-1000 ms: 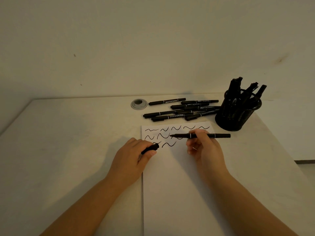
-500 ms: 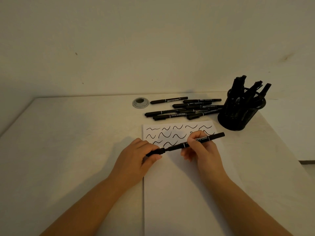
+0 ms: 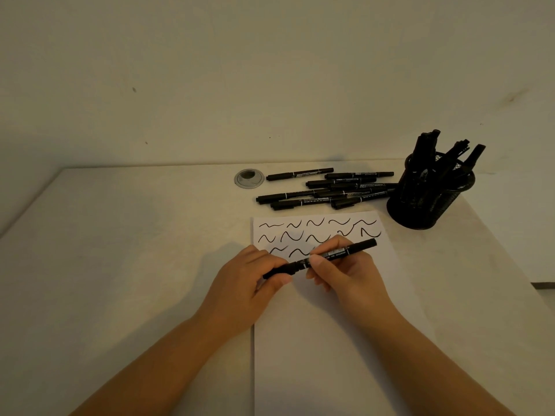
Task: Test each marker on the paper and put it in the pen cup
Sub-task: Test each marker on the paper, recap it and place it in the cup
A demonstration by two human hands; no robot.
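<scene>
1. The left hand (image 3: 246, 283) gripped the cap end of a black marker (image 3: 319, 259), thumb and fingers curled round it.
2. The right hand (image 3: 345, 271) pinched the barrel of the same marker just beside the left; the marker lay tilted, its free end toward 2 o'clock.
3. Whether the cap was fully seated could not be told in the dim light.
4. Both hands were held over the paper (image 3: 330, 340), whose far end bore three rows of wavy test strokes.
5. At 12 o'clock from the hands, loose markers (image 3: 327, 190) lay in a heap on the table (image 3: 120, 250).
6. At 2 o'clock stood the mesh pen cup (image 3: 429, 199), with markers upright in it.
7. At 11 o'clock sat a round grey grommet (image 3: 249, 178).
</scene>
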